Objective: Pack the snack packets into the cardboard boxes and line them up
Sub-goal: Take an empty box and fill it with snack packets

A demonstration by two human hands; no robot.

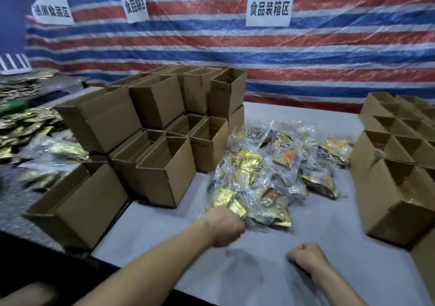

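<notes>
1. Our left hand [226, 228] is sitting fisted at the near edge of the snack packets [270, 171]; we cannot tell whether it is gripping one.
2. Our right hand [306, 255] is hovering fisted over the table [341, 270], gripping nothing.
3. The packets are lying heaped mid-table, between open cardboard boxes [164, 176] on either side.
4. We are reading "食品装箱区" on a sign [269, 8] on the striped tarp [329, 54]; the packet print is too blurred to read.

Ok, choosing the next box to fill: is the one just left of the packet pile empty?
Looks empty: the cardboard box stands upright, top open, only bare inner walls showing; its floor is hidden.
</notes>
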